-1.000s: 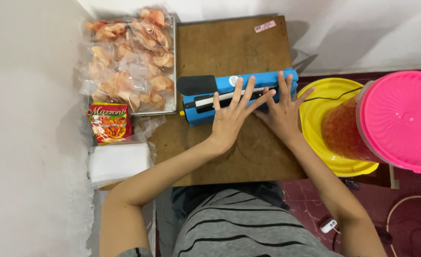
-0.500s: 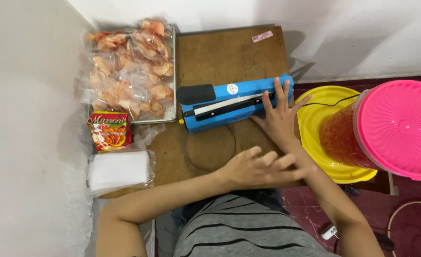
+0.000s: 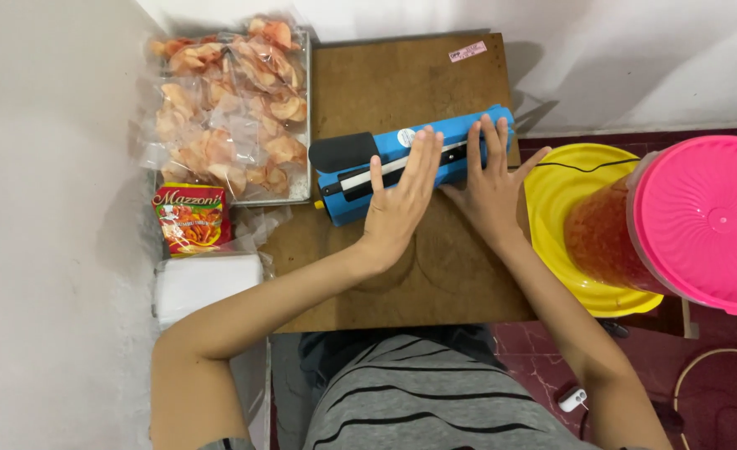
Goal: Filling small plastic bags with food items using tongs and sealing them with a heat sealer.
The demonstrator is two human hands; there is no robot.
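At far left we see a red snack packet (image 3: 188, 218) above a stack of clear plastic bags (image 3: 206, 283), with a metal tray of bagged orange crackers (image 3: 231, 117) behind them. On the brown wooden worktop (image 3: 402, 83) lies the blue bar-shaped heat sealer with a black handle (image 3: 360, 162). Our left hand (image 3: 402, 200) lies flat on its middle, fingers spread and gripping nothing; our right hand (image 3: 492, 179) presses flat on its right end, also open. Further right a yellow plastic bowl (image 3: 556, 192) holds a clear tub with a pink lid (image 3: 706, 221)
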